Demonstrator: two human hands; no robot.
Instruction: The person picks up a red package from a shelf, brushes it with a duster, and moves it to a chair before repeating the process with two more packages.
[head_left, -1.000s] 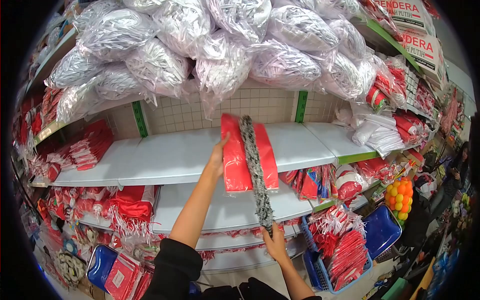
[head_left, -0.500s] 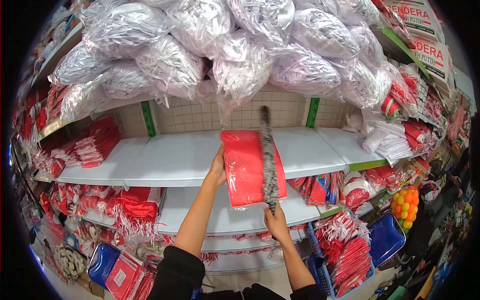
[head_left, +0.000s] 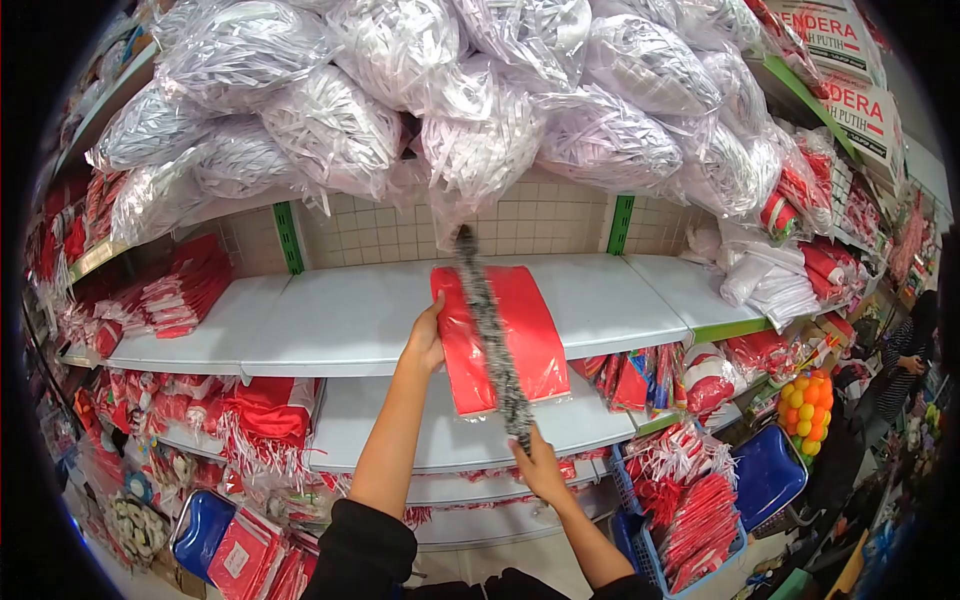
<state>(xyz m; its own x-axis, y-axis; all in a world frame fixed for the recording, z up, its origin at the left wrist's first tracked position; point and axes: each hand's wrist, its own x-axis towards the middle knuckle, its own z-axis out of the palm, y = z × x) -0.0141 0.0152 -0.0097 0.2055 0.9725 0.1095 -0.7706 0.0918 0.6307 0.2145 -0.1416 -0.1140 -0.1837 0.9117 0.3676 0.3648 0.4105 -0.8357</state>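
Observation:
My left hand (head_left: 428, 333) grips the left edge of a red packet (head_left: 535, 335) in clear plastic, held up in front of the shelf. In my right hand (head_left: 540, 468) is the handle end of a grey fluffy duster (head_left: 487, 325). The duster slants up and to the left across the front of the packet, its dark tip rising past the packet's top edge. Behind both lies the white middle shelf (head_left: 340, 320).
Bags of white strips (head_left: 480, 150) overhang the upper shelf. Red packets (head_left: 190, 295) are stacked at the left. A blue basket (head_left: 655, 570) of red-and-white goods stands at lower right, near a blue chair-like panel (head_left: 770, 465). Farther right, a person (head_left: 908, 360) stands in the aisle.
The duster has swept left across the packet and now leans to the left. My right hand has dropped slightly and moved left. The left hand still holds the packet.

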